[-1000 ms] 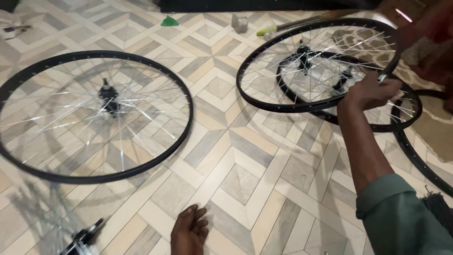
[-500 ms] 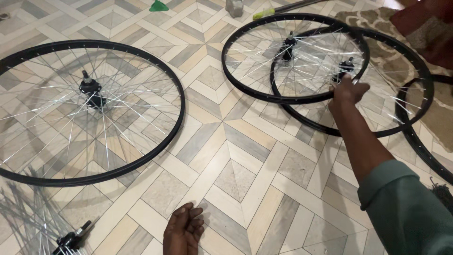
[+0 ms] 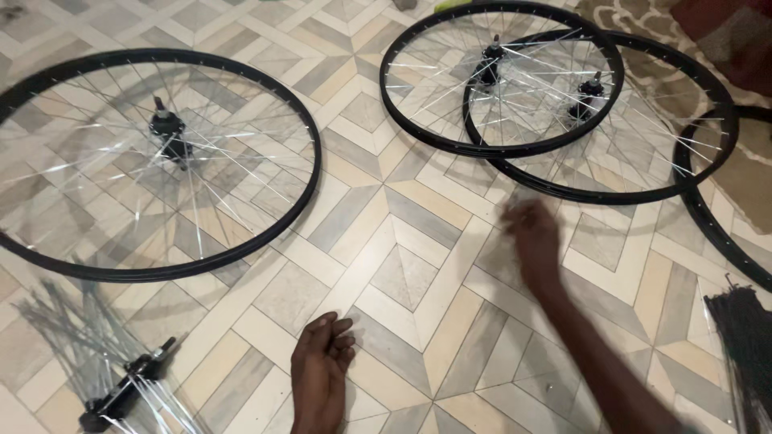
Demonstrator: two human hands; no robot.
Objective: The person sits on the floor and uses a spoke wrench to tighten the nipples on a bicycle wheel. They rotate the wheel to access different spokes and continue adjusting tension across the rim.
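My left hand [image 3: 320,372] rests palm up on the tiled floor [image 3: 402,265], fingers loosely curled and holding nothing. My right hand [image 3: 532,237] hovers blurred above the tiles, just below two overlapping black spoked bicycle wheels [image 3: 555,145]; whether its fingers hold anything cannot be made out. A larger black spoked wheel [image 3: 314,161] with a hub [image 3: 167,133] lies flat to the left. A hub with loose silver spokes [image 3: 121,386] lies at the bottom left, near my left hand.
A bare black rim [image 3: 716,225] curves along the right edge. A dark bundle of spokes [image 3: 744,345] lies at the lower right. A patterned rug [image 3: 756,161] covers the floor at the upper right.
My right hand has drawn back from the rim of the overlapping wheels toward me. The view has tilted down. My left hand has stayed on the floor.
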